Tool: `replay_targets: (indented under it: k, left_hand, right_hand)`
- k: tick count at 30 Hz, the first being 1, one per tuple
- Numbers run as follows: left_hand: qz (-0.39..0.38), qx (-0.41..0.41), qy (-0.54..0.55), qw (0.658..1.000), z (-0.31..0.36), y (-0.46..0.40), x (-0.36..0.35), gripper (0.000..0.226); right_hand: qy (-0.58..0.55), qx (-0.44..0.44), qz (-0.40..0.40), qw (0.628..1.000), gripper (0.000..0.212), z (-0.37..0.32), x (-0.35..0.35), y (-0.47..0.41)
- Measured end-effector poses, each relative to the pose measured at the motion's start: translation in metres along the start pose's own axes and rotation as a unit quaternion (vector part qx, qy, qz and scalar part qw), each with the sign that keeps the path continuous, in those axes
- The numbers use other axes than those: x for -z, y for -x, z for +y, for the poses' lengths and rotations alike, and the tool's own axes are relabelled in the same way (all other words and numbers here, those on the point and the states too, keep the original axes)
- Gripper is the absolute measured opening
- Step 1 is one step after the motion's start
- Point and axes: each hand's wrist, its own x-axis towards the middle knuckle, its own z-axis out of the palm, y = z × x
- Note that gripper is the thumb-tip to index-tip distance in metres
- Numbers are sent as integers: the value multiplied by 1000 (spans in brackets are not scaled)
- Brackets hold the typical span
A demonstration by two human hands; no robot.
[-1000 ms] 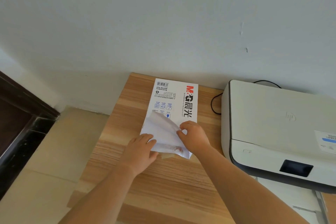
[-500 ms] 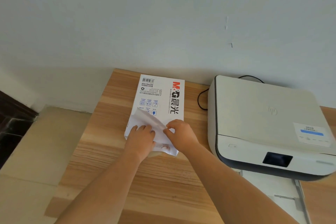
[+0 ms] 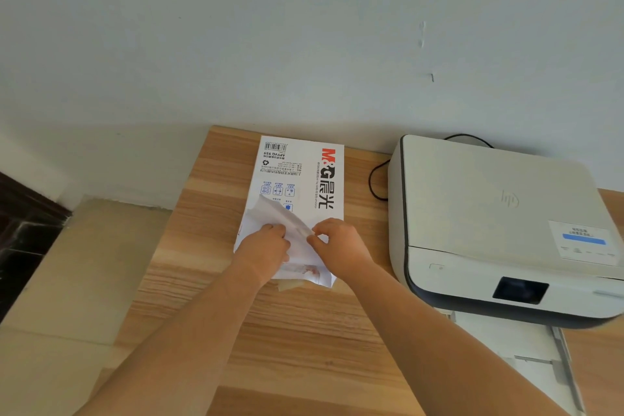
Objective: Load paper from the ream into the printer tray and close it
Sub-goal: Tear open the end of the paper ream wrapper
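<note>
A white ream of paper (image 3: 297, 176) with red and black lettering lies on the wooden table (image 3: 304, 341), its near end unwrapped and its wrapper flap (image 3: 280, 213) folded up. My left hand (image 3: 266, 250) rests on the ream's near end, fingers on the flap. My right hand (image 3: 341, 246) pinches the flap's edge from the right. The white printer (image 3: 489, 213) stands to the right, its paper tray (image 3: 520, 358) pulled out towards me below the front panel.
A black cable (image 3: 374, 179) loops between the ream and the printer at the wall. The table's left edge drops to a beige floor (image 3: 67, 280). A dark piece of furniture (image 3: 20, 230) stands far left.
My left hand has slid up from the ream's near edge onto the flap, beside my right hand. The flap is held lower. The view has shifted slightly.
</note>
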Motion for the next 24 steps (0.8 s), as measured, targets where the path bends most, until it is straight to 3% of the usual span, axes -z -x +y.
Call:
replay_targets:
  k: [24]
  left_hand:
    - [-20,-50,-93,994,0,10,2,33]
  right_hand:
    - [-2,-7,-15,1000,27,-4,3,6]
